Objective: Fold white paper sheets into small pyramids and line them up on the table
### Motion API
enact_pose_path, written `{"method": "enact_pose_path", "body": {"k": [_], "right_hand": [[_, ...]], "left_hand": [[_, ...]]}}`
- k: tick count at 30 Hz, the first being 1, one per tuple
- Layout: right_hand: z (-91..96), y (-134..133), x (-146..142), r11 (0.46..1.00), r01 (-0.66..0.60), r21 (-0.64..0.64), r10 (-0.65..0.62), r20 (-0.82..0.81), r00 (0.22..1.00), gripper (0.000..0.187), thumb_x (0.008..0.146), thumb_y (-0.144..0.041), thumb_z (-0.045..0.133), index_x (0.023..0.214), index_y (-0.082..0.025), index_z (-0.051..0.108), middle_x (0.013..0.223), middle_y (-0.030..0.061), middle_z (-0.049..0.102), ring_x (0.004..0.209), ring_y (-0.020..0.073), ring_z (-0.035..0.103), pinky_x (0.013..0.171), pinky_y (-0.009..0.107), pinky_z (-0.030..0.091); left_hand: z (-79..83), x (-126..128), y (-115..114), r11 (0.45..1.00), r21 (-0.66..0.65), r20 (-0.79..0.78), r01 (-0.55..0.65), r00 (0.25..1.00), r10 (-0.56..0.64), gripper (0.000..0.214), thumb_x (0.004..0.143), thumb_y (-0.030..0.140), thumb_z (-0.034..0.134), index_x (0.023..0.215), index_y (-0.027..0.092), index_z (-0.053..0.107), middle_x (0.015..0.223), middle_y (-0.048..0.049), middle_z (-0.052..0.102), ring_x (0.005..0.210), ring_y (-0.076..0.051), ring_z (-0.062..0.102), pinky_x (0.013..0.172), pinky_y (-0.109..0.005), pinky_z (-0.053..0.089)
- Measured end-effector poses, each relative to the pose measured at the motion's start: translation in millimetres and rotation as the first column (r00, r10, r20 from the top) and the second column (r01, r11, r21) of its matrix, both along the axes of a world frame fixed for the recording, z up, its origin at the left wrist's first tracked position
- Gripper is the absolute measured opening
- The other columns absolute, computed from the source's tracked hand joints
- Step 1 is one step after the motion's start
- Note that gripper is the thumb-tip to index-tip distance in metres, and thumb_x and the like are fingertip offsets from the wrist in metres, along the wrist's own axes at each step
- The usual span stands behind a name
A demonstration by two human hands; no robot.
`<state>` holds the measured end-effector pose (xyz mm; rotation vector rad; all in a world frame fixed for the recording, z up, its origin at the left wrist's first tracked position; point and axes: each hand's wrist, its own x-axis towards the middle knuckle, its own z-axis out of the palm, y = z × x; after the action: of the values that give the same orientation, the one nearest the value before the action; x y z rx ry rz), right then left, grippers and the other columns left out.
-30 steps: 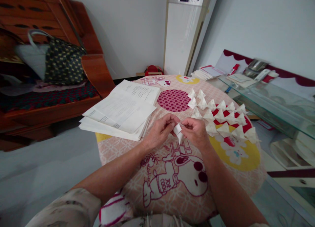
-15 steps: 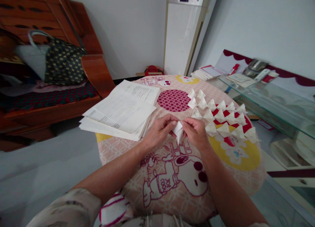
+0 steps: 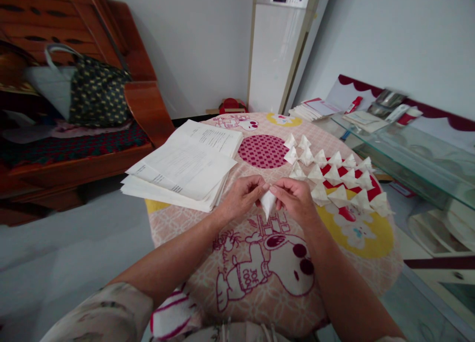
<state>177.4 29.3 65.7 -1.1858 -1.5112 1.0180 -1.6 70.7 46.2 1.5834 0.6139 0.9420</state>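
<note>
Print on the paper stack is too small to read. Your left hand and right hand cover the upper edge of the folded paper piece; its top folds are hidden. The piece is located to the right of the paper stack: white, wedge-shaped, its point directed toward you. Farther right of the stack, pointed paper pieces, creased and off-white, are set in rows on the tablecloth, a pale pink patterned fabric. Your left thumb and index finger, nearer the stack, are pinched on the piece's upper left. Your right thumb and index finger, farther from it, pinch the upper right. Remaining fingers curl inward, partly concealed.
</note>
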Motion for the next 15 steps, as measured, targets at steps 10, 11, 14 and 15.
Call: {"method": "enact_pose_path", "body": {"k": [10, 11, 14, 15], "right_hand": [[5.4, 1.9, 5.3, 0.977, -0.027, -0.213, -0.017, -0.205, 0.979, 0.031, 0.080, -0.048, 0.070, 0.072, -0.019, 0.063, 0.046, -0.0021, 0.059, 0.035, 0.0099, 0.050, 0.032, 0.020, 0.028], [5.3, 1.8, 6.2, 0.963, -0.079, -0.256, 0.021, -0.222, 0.975, 0.032, 0.080, -0.049, 0.071, 0.073, -0.018, 0.063, 0.046, -0.0016, 0.060, 0.034, 0.0103, 0.050, 0.031, 0.019, 0.028], [3.0, 1.9, 8.8, 0.922, -0.189, -0.337, 0.091, -0.286, 0.954, 0.032, 0.080, -0.049, 0.070, 0.077, -0.018, 0.063, 0.045, -0.0009, 0.062, 0.032, 0.0109, 0.051, 0.028, 0.018, 0.028], [1.9, 2.1, 9.4, 0.915, -0.208, -0.344, 0.101, -0.305, 0.947, 0.032, 0.081, -0.049, 0.070, 0.078, -0.018, 0.063, 0.046, -0.0005, 0.063, 0.032, 0.0114, 0.052, 0.028, 0.018, 0.030]], "left_hand": [[2.8, -2.6, 7.0, 0.989, -0.117, 0.072, 0.087, 0.994, -0.079, 0.044, 0.085, 0.055, 0.068, 0.077, 0.013, 0.059, 0.065, 0.0015, 0.057, 0.056, -0.007, 0.053, 0.053, -0.019, 0.046], [2.7, -2.3, 6.8, 0.987, -0.138, 0.096, 0.083, 0.993, -0.070, 0.044, 0.085, 0.055, 0.069, 0.077, 0.013, 0.059, 0.065, 0.0014, 0.058, 0.056, -0.007, 0.053, 0.053, -0.019, 0.047], [3.6, -2.3, 5.9, 0.969, -0.222, 0.152, 0.106, 0.986, -0.073, 0.042, 0.082, 0.053, 0.073, 0.078, 0.013, 0.059, 0.066, 0.0012, 0.059, 0.055, -0.007, 0.054, 0.051, -0.017, 0.047], [4.4, -2.7, 5.5, 0.957, -0.259, 0.161, 0.130, 0.983, -0.089, 0.041, 0.081, 0.052, 0.074, 0.080, 0.013, 0.060, 0.068, 0.0008, 0.060, 0.055, -0.006, 0.054, 0.049, -0.017, 0.046]]}}
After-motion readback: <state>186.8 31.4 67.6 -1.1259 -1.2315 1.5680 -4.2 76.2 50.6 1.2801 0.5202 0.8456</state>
